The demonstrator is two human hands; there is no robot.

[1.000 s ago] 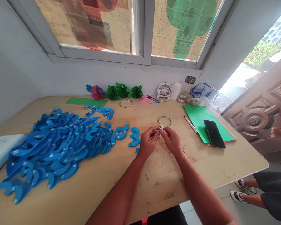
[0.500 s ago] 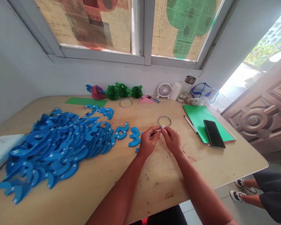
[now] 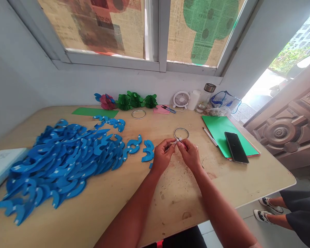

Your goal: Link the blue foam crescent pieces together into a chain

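My left hand (image 3: 164, 154) and my right hand (image 3: 189, 154) meet fingertip to fingertip above the middle of the table. Both are closed in a pinch around a small whitish piece (image 3: 178, 140), too small to make out. Just beyond the fingertips a thin metal ring (image 3: 181, 128) lies on the wood. Left of my left hand is a short stack of curved blue pieces (image 3: 147, 151), and beside it sits another blue curved group (image 3: 133, 144). A large heap of blue pieces with white squares (image 3: 74, 148) covers the left part of the table.
A black phone (image 3: 236, 147) rests on green sheets (image 3: 217, 131), near a white pen (image 3: 210, 136). Along the back stand green paper shapes (image 3: 135, 99), a small fan (image 3: 181, 99) and a bottle (image 3: 206, 98). A second ring (image 3: 138, 110) lies there. A person's legs (image 3: 281, 210) show at right.
My fingers have shifted slightly around the small piece, and a bit of pink now shows at my right fingertips. The rest of the table looks the same.
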